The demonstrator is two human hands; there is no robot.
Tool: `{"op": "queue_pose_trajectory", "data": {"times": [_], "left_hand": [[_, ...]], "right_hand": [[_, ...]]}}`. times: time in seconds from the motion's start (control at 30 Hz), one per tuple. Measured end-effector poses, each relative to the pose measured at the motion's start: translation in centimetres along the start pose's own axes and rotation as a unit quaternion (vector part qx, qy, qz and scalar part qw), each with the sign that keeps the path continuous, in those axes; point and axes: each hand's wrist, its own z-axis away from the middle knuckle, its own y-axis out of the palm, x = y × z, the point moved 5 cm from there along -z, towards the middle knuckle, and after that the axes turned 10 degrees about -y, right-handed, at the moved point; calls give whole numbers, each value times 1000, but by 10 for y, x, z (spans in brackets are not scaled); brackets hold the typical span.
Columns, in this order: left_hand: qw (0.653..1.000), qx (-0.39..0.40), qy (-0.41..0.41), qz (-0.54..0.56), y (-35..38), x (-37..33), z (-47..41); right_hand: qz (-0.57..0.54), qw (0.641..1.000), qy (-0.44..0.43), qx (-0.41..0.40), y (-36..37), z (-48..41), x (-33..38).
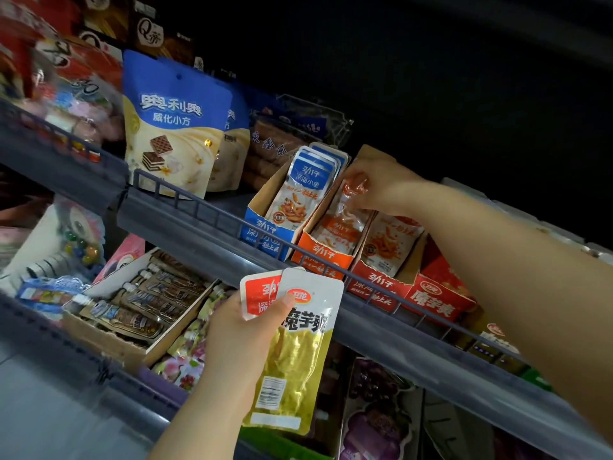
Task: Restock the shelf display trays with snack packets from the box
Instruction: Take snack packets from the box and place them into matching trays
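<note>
My right hand [388,187] reaches over the shelf rail and pinches the top of an orange snack packet [348,217] standing in the orange display tray [320,257]. Left of it stands a blue tray [265,232] with several blue packets [303,190]. On the other side sits a red tray [378,283] with an orange-printed packet [391,242]. Below the rail my left hand [245,333] grips two packets, a yellow one [295,356] in front and a red one [258,293] behind.
A grey wire shelf rail [205,207] runs diagonally in front of the trays. Large blue-and-cream wafer bags [172,127] stand at the left. A red box [441,297] sits right of the trays. The lower shelf holds a cardboard tray of brown pouches [149,300].
</note>
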Motion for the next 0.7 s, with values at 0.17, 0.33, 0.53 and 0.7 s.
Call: {"op": "queue_pose_trajectory", "data": {"times": [0.17, 0.33, 0.53, 0.7], "left_hand": [[999, 21, -26, 22, 4, 3, 5], [996, 41, -42, 62, 16, 4, 15], [994, 64, -39, 74, 33, 6, 33], [996, 71, -33, 51, 46, 5, 45]], "right_hand": [[-65, 992, -90, -54, -8, 34, 17], [-136, 980, -134, 59, 8, 81, 37], [-49, 981, -148, 113, 25, 115, 37], [-61, 991, -95, 74, 8, 127, 24]]}}
